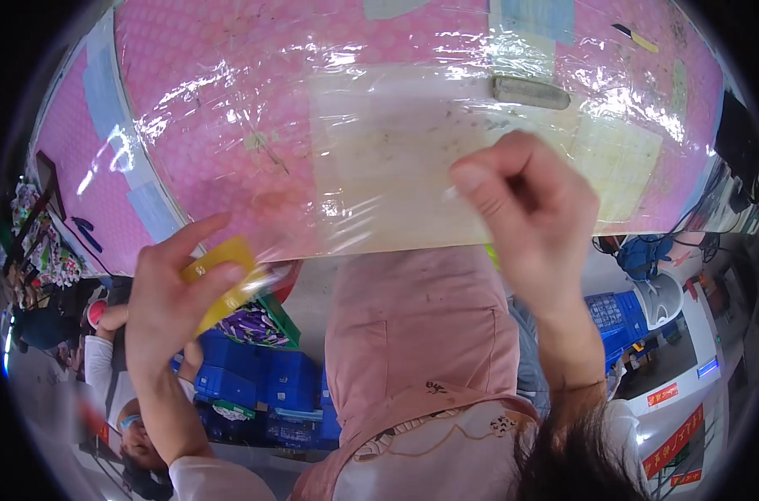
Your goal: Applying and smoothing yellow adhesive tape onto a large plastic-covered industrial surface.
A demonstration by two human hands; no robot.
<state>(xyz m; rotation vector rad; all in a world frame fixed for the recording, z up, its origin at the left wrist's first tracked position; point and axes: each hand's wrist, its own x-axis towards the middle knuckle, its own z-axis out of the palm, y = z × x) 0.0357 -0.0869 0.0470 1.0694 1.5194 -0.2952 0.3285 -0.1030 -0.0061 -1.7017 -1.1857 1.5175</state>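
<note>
slippage looks like the main risk, judging from how little of the film is actually gripped. the right hand (530, 213), at about two o'clock from the picture's middle, is clenched, with thumb and forefinger pinching the edge of a clear plastic sheet (379, 159) that lies stretched over the pink dotted desk (212, 92). the pinch sits at the very margin of the film, so a firm pull could tear that edge or let it slide free and snap back into wrinkles. the sheet already shows glare and creases toward eleven o'clock, which suggests it is not lying flat and could trap folds if tension goes uneven.

the left hand (175, 292), at about eight o'clock, grasps a flat yellow card (220, 280) between thumb and fingers, held just off the desk's near rim; its lower end is hidden by the fingers. the card points toward the film's lower corner, and a hard corner there could gouge or puncture the plastic.

a grey bar-shaped object (530, 92) rests on the desk at one o'clock, well apart from both hands. blue crates (262, 384) sit below, at seven o'clock.
</note>
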